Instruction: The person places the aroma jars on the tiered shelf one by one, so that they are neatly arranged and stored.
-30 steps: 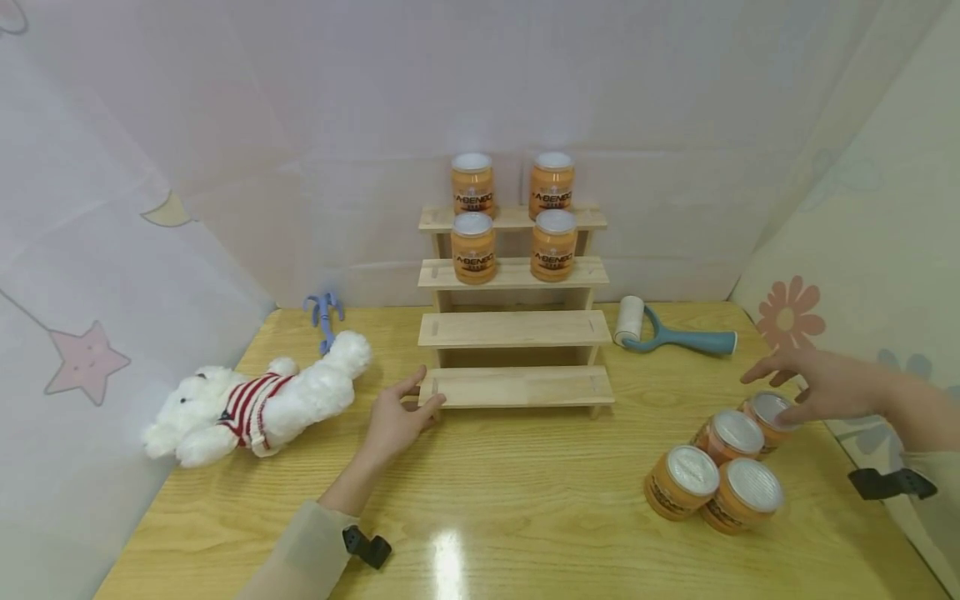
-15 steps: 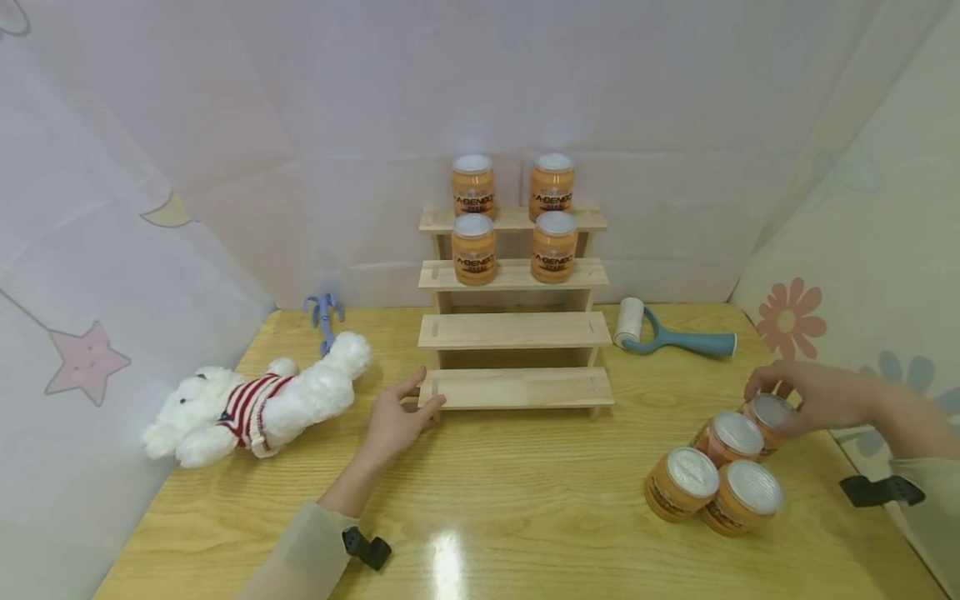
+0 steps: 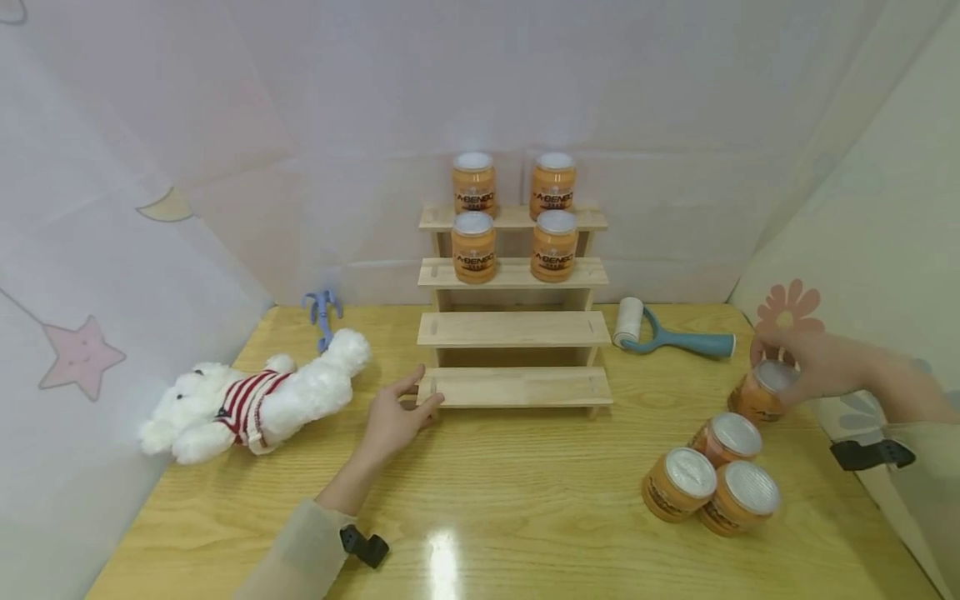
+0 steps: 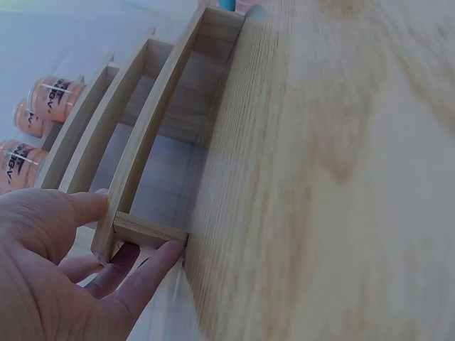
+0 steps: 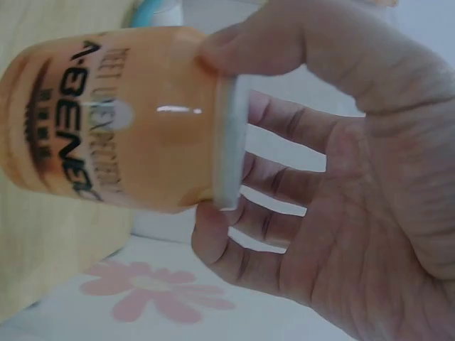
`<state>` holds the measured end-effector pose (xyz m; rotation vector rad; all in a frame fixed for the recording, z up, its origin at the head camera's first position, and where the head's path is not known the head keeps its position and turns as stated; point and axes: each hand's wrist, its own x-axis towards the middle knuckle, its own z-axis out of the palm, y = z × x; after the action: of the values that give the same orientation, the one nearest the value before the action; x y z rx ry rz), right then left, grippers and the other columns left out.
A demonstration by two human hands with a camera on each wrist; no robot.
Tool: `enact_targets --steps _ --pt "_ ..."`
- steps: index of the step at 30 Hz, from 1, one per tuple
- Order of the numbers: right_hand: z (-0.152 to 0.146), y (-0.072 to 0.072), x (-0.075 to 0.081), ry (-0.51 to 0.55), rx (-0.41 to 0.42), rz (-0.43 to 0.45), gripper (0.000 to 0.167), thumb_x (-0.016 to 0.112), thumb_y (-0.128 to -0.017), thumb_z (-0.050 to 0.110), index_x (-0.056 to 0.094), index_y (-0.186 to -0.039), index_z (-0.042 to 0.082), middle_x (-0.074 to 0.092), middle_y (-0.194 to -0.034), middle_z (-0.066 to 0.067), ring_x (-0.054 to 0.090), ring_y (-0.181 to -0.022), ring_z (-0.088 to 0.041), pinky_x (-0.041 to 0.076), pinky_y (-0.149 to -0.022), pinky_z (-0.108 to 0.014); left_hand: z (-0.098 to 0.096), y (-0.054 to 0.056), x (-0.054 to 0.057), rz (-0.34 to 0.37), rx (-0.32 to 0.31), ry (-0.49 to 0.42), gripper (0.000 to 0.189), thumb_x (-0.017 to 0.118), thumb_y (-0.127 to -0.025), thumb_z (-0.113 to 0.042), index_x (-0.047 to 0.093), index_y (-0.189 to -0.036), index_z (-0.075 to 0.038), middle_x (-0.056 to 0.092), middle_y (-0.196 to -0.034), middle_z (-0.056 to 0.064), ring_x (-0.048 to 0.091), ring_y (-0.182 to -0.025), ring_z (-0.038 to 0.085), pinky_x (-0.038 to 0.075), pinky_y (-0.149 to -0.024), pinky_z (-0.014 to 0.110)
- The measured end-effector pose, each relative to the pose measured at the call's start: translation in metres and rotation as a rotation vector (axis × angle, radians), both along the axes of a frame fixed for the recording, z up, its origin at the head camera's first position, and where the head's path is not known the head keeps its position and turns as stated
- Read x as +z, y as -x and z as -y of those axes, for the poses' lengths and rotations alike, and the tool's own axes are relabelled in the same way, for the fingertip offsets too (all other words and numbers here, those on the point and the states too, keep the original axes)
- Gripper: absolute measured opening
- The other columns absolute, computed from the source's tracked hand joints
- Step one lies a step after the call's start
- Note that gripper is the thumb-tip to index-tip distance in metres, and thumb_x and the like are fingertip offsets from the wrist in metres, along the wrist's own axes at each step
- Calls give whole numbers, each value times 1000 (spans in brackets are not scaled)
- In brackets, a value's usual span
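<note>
A pale wooden tiered display shelf point(image 3: 514, 329) stands at the back of the table. My left hand point(image 3: 395, 423) grips the left end of its lowest step; in the left wrist view the thumb lies on the board and fingertips touch the side support. Two orange jars with white lids stand on each of the two upper steps, one being this lower-left jar point(image 3: 474, 257). At the right, my right hand point(image 3: 836, 367) holds another orange jar point(image 5: 142, 121) near its lid, between thumb and fingers. Three similar jars point(image 3: 678, 483) stand grouped just in front of it.
A lint roller point(image 3: 678, 337) with a blue-green handle lies right of the shelf. On the left lie a white plush toy point(image 3: 300, 408) in a striped sweater and a small blue claw-shaped object point(image 3: 323, 319). Patterned cloth walls point(image 3: 675, 125) bound the table point(image 3: 510, 500).
My right hand has come down onto the rearmost jar of the right group, taken hold of it and moved it up and away from the others. My left hand stays on the shelf.
</note>
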<state>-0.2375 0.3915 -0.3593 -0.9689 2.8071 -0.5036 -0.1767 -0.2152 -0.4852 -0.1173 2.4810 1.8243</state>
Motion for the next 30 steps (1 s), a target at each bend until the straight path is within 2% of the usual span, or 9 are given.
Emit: enact_targets --steps 6,11,19,23,30 --pt "19 11 24 -22 -7 -45 48 94 -69 8 61 -99 24 53 -92 5 44 -78 -3 39 -59 -21 0 1 0 -3 -3 -12 75 78 -100 -25 41 -164 -9 47 -146 26 75 -111 38 70 -82 33" --pt "40 19 38 -87 4 -108 45 91 -73 11 59 -101 24 53 -94 8 43 -79 -8 33 -62 -24 0 2 1 3 7 -13 74 78 -101 -25 41 -164 -11 48 -144 24 75 -110 36 69 -82 29" --pt "77 30 51 32 132 -157 53 91 -64 3 58 -100 26 52 -93 10 47 -79 -7 38 -60 -21 0 2 0 8 6 -15 74 77 -101 -23 40 -164 -9 48 -143 24 75 -109 34 69 -84 27" --pt "95 34 59 45 187 -211 54 89 -61 3 58 -99 26 51 -92 11 45 -77 -7 39 -59 -20 0 3 0 6 6 -10 74 77 -101 -23 40 -164 -10 49 -143 24 76 -108 33 69 -83 27" --pt "125 37 72 55 257 -249 50 86 -63 5 57 -99 23 51 -92 10 44 -75 -8 38 -59 -20 -1 3 1 16 10 1 74 77 -101 -22 40 -164 -10 49 -143 24 76 -107 31 69 -82 26"
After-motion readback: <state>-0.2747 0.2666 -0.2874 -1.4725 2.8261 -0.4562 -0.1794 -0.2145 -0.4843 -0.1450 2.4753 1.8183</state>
